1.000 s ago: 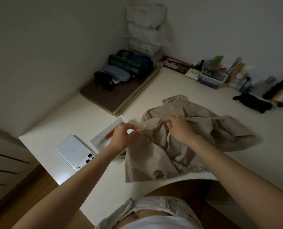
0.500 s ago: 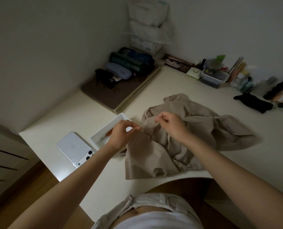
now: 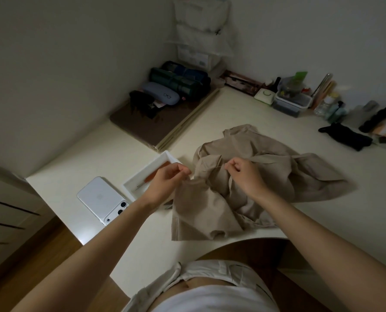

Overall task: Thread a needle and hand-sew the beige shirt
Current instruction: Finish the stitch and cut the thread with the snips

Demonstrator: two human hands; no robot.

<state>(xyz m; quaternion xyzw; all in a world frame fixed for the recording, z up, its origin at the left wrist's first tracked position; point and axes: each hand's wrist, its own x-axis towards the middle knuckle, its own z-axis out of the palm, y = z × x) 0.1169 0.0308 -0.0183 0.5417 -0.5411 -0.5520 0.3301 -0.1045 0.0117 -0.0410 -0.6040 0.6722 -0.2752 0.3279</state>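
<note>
Head view, looking down at a pale tabletop (image 3: 232, 113) in dim light, with two bare forearms reaching in from the near edge. A crumpled beige shirt (image 3: 210, 212) lies in the middle of the tabletop, spreading to the right, and its near edge lies just at the tabletop's curved near edge.

The left hand (image 3: 165, 183) is at the shirt's left edge. Its grip is closed, fingertips pinching a raised fold of the fabric. The right hand (image 3: 246, 176) hovers over the middle of the shirt, near the left hand but apart from it. Its grip is closed too, thumb and fingertips pinched on a fine pale thread (image 3: 219, 167) that runs a short way towards the left hand. The needle is too small to make out.

Just left of the left hand sits a white tray (image 3: 142, 168) holding an orange-handled tool (image 3: 156, 174). A white phone (image 3: 99, 197) lies face down further left, near the tabletop's corner. At the far left a blue glasses case (image 3: 160, 93) rests on a brown board. At the far right are a clear lidded container (image 3: 292, 103) and a black cloth item (image 3: 345, 137).
</note>
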